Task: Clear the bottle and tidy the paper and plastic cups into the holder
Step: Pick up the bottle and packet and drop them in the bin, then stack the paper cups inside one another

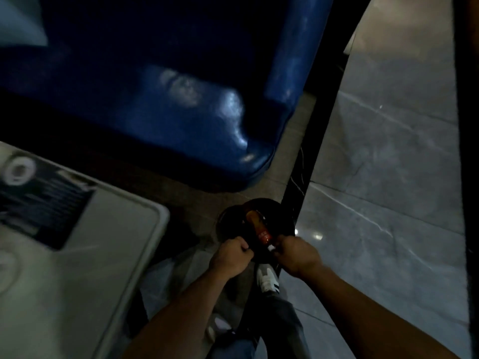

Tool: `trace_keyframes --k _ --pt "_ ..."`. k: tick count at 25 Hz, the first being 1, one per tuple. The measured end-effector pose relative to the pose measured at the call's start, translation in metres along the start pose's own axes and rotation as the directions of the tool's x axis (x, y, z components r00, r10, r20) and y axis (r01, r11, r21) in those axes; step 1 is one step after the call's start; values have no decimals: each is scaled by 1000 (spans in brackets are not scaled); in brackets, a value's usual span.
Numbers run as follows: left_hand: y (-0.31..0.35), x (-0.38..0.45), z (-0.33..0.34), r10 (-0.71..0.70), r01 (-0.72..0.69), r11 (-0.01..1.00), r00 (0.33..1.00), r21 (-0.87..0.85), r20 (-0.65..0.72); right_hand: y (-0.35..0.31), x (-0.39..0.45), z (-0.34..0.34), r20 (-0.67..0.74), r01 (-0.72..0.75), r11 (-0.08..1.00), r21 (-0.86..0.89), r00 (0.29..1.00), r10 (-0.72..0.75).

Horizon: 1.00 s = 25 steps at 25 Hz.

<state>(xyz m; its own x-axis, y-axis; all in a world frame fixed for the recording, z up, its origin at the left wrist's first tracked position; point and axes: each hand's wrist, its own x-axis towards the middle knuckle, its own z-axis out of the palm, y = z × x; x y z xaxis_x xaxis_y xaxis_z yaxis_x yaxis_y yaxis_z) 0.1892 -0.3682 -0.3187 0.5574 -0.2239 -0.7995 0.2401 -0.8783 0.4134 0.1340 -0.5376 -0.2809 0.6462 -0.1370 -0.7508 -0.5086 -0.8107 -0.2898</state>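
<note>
one bottle [260,228], amber with a red label and pale cap, lies slanted in the mouth of one dark round bin [230,216] on the floor [388,177]. two hands are at the bin's near rim: the left hand [230,257] has its fingers curled tight on the dark liner edge, and the right hand [295,255] has its fingers pinched at the bottle's cap end. one blue padded seat [160,112] overhangs just beyond. one pale counter [108,255] corner sits left. open tiled floor lies to the right.
</note>
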Motion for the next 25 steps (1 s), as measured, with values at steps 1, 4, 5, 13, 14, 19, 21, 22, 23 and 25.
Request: trace_keyframes --k 1,4,5,13,14,19,21,22,23,25 --pt "6 -27 -12 29 -29 1000 1000 4 -5 -8 -23 -17 -24 39 999 -35 999 -40" --pt "24 -104 -45 127 -126 991 992 54 -14 -32 -94 -62 -120 95 993 -63 988 -102" --pt "28 -124 -52 160 -159 985 987 61 -23 -38 -113 -73 -150 113 992 -64 981 -121" --pt "22 -274 -93 347 -354 935 903 19 -253 -85 -242 -114 -257 350 931 -103 895 -365" --pt "18 -285 -95 353 -363 932 896 11 -270 -88 -250 -114 -253 391 912 -123 877 -409" --pt "-8 -339 -90 375 -426 905 811 -14 -449 -97 -275 -113 -189 509 832 -222 814 -549" --pt "-23 -359 -85 364 -437 899 777 -24 -514 -104 -276 -109 -138 554 791 -258 790 -598" --pt "-30 -368 -84 353 -435 900 769 -31 -533 -108 -275 -107 -109 574 769 -280 777 -620" --pt "-38 -373 -82 341 -432 901 760 -37 -553 -112 -273 -105 -72 594 745 -304 765 -640" --pt "-57 -386 -77 291 -407 912 740 -58 -606 -128 -269 -100 49 644 683 -344 739 -672"
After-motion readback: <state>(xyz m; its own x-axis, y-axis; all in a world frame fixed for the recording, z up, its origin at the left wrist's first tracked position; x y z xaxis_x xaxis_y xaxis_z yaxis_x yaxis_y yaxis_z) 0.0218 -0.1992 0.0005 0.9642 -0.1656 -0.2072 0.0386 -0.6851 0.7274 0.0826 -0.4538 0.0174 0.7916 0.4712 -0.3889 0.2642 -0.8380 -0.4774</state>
